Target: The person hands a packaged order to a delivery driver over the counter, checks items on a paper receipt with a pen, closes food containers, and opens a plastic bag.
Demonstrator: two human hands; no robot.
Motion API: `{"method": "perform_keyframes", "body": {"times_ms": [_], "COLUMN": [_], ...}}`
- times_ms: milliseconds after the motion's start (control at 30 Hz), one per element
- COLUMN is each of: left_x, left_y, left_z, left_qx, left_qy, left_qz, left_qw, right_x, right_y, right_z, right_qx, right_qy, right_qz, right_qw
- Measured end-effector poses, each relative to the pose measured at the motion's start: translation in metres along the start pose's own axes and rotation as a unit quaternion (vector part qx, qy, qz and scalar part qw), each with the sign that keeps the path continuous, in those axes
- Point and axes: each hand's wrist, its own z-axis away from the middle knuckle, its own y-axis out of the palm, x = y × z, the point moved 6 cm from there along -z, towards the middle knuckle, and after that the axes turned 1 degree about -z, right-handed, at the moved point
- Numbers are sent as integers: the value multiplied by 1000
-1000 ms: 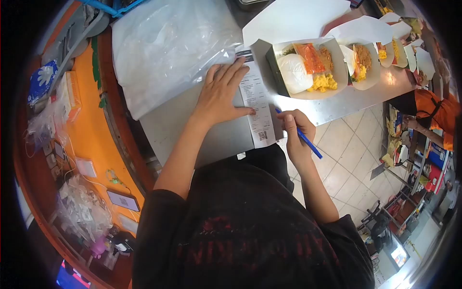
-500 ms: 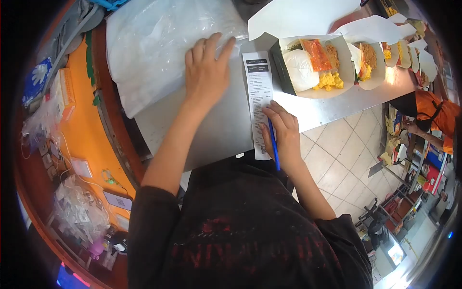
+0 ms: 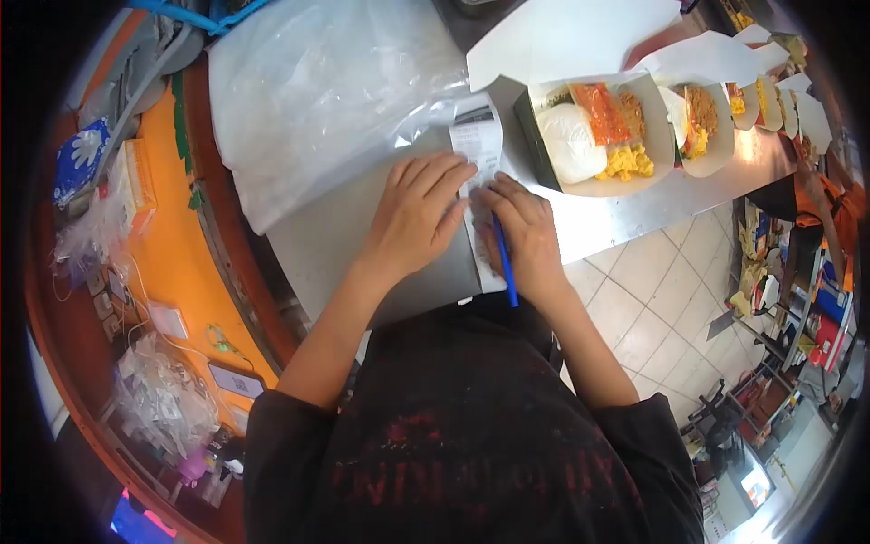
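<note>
A long printed receipt [image 3: 478, 143] lies lengthwise on the steel counter [image 3: 353, 254], its top end curled up. My left hand [image 3: 413, 210] rests with its fingertips on the receipt's left side, fingers side by side and thumb apart. On the other side of the strip, my right hand [image 3: 527, 238] holds a blue pen [image 3: 506, 265] and touches the paper with its fingers. Both hands cover the middle of the receipt. Just right of it stands an open food box [image 3: 544, 150] with wrapped white rice, scrambled egg and a red sauce packet.
Large clear plastic bags [image 3: 317, 100] cover the counter's back left. More open food boxes [image 3: 702, 122] line up toward the right. An orange shelf [image 3: 190, 272] with a bundle of plastic bags [image 3: 163, 394] is at left. Tiled floor [image 3: 643, 281] shows at right.
My left hand has come off the plastic bags and down right onto the receipt. The receipt's top end has curled up. My right hand keeps the pen.
</note>
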Motion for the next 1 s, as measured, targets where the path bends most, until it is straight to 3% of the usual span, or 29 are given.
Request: {"method": "perform_keyframes", "body": {"times_ms": [133, 167, 233, 267, 333, 367, 433, 567, 633, 767, 867, 900, 1000], "left_x": [3, 2, 2, 2, 9, 9, 12, 18, 21, 63, 81, 77, 41], "left_y": [12, 10, 12, 12, 9, 8, 4, -4, -27, -35, -73, -77, -85], "left_z": [10, 8, -1, -3, -8, -8, -10, -14, -17, -34, -42, -45, -34], "left_qx": [31, 29, 70, 67, 60, 61, 45, 36, -163, -127, -275, -279, -349], "left_qy": [-34, -40, -95, -97, -143, -143, -138, -81, -99, -123, -171, -171, -58], "left_qz": [-51, -47, -40, -41, -76, -76, -91, -83, -175, -175, 2, 3, -105], "left_qw": [998, 998, 992, 992, 985, 985, 985, 993, 966, 969, 946, 945, 929], "right_x": [-21, -22, -22, -22, -20, -18, -5, -6, -8, -3, -3, -2, 0], "right_y": [-20, -25, -26, -28, -17, -14, -14, 11, 15, 14, 13, 15, 18], "right_z": [18, 22, 24, 21, 15, 12, -5, -12, -11, -11, -12, -14, -20], "right_qx": [-41, -102, -78, -76, 57, 57, -29, 31, 36, 17, 30, 36, 37], "right_qy": [120, 137, 183, 180, 177, 177, 78, 32, 28, 16, 25, 17, 7], "right_qz": [-136, -172, -253, -253, -194, -194, -75, -22, -13, -8, 0, 5, 5], "right_qw": [983, 970, 947, 948, 963, 963, 994, 999, 999, 1000, 999, 999, 999]}}
